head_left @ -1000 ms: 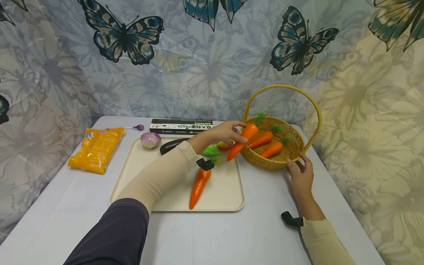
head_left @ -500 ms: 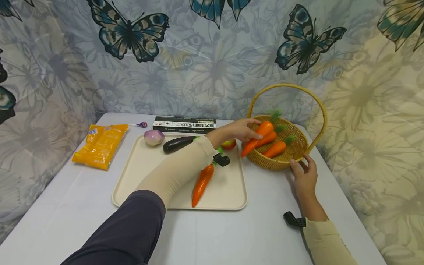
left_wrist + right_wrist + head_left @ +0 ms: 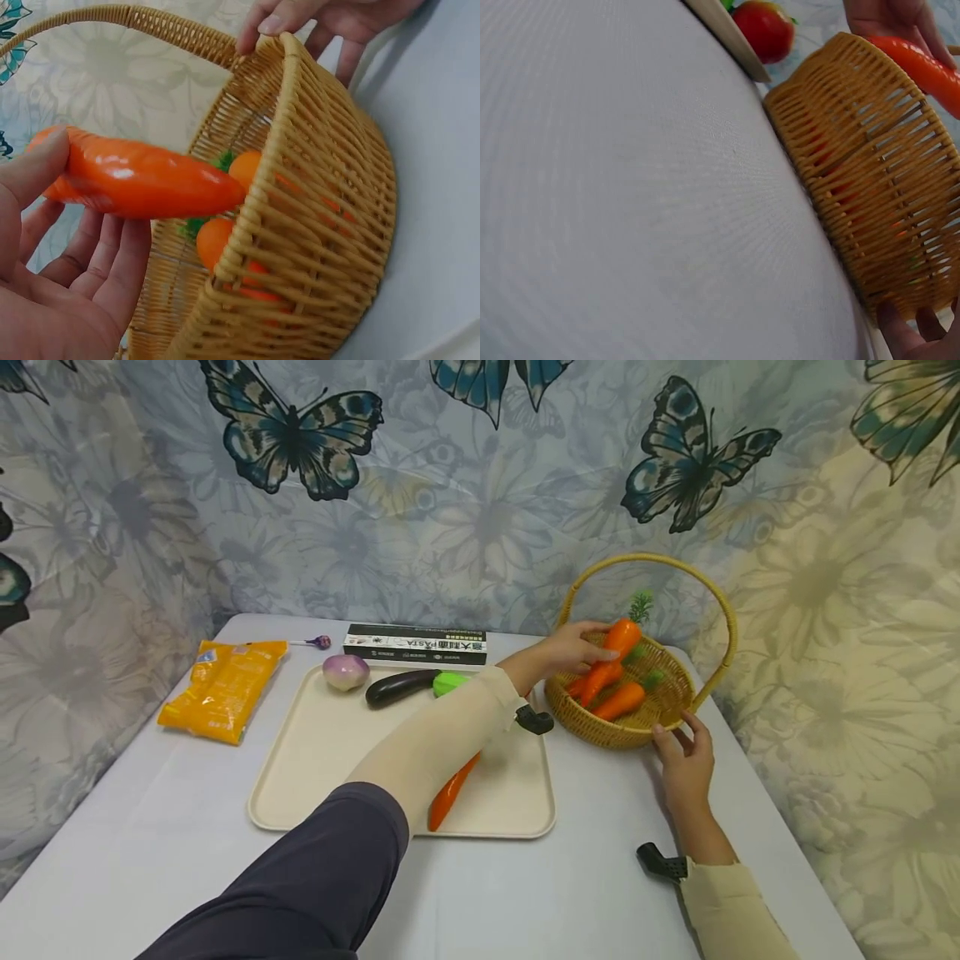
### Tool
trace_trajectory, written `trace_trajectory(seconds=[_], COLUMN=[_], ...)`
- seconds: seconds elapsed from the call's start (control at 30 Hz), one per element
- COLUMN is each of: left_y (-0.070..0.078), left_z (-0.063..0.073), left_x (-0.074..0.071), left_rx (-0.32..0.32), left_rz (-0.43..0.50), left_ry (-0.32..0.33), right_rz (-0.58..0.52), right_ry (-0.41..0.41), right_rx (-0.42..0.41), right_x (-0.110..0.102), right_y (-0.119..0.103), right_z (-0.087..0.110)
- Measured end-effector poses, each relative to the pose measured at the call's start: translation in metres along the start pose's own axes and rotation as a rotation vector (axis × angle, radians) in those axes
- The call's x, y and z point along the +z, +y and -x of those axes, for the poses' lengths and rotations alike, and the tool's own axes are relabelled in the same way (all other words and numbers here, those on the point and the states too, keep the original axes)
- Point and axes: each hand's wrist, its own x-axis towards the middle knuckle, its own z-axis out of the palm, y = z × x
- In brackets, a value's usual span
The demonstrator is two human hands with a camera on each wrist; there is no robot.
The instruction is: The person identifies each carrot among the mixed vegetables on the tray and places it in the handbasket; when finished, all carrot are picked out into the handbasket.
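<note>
Carrots (image 3: 621, 700) lie inside the basket (image 3: 609, 737) — left hand (image 3: 568, 651) pinching another carrot (image 3: 622, 637) over it, right hand (image 3: 686, 762) pinching the basket's rim (image 3: 277, 120). Left of it, a tray (image 3: 322, 777) holds an eggplant (image 3: 400, 688).

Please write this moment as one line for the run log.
left hand: holds carrot over basket; right hand: grips basket rim; tray: eggplant, another carrot

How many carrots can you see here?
4: one carrot held in the left hand, two carrots in the basket, and another carrot on the tray, partly behind the left sleeve. More could be hidden.
</note>
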Motion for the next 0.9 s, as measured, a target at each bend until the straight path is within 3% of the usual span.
trace_trajectory(seconds=[0.2,0.5,0.73,0.9], left_y=[-0.004,-0.019,-0.020,-0.019], left_z=[-0.005,-0.010,-0.010,-0.009], left_x=[0.012,0.013,0.012,0.013], left_rx=[0.014,-0.028,-0.006,0.009], left_rz=[-0.031,-0.172,-0.130,-0.050], left_ry=[0.027,0.021,0.007,-0.021], right_rz=[0.007,0.005,-0.007,0.015], right_ry=[-0.003,-0.013,-0.011,-0.005], right_rx=[0.010,0.014,-0.001,-0.002], right_x=[-0.003,-0.003,-0.002,-0.003], right_y=[-0.002,0.001,0.002,0.000], right_z=[0.002,0.002,0.001,0.002])
